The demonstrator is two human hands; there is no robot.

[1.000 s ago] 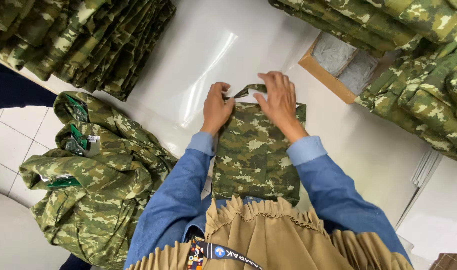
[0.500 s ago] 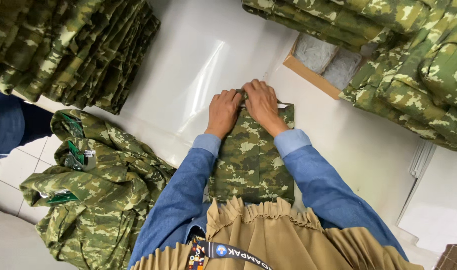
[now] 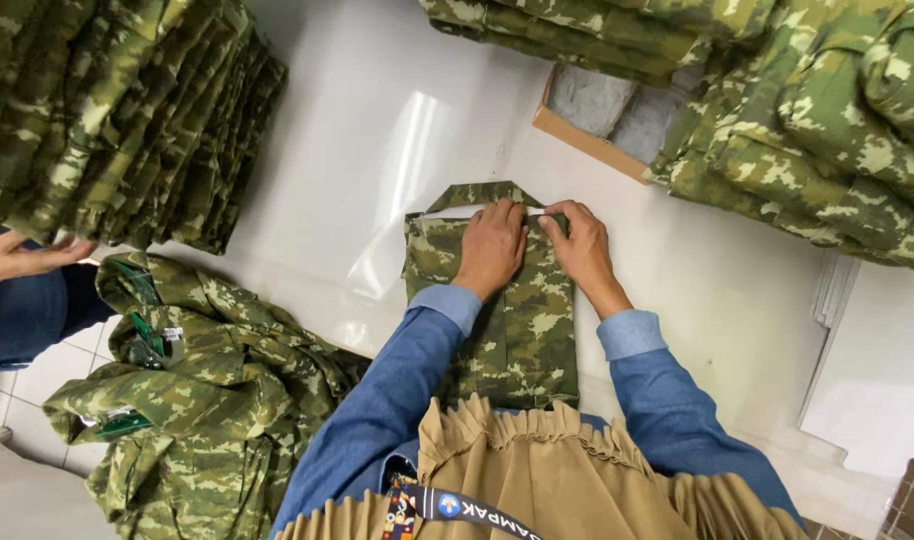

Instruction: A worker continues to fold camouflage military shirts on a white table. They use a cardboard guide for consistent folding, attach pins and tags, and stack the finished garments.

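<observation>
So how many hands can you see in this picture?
3. The person's left hand and right hand press side by side on the folded camouflage garment. Another person's hand shows at the left edge; their other hand is hidden.

Both hands, left hand (image 3: pixel 492 248) and right hand (image 3: pixel 580 246), press flat on a folded camouflage shirt (image 3: pixel 512 320) near its collar on the white worktop (image 3: pixel 377 150).
</observation>
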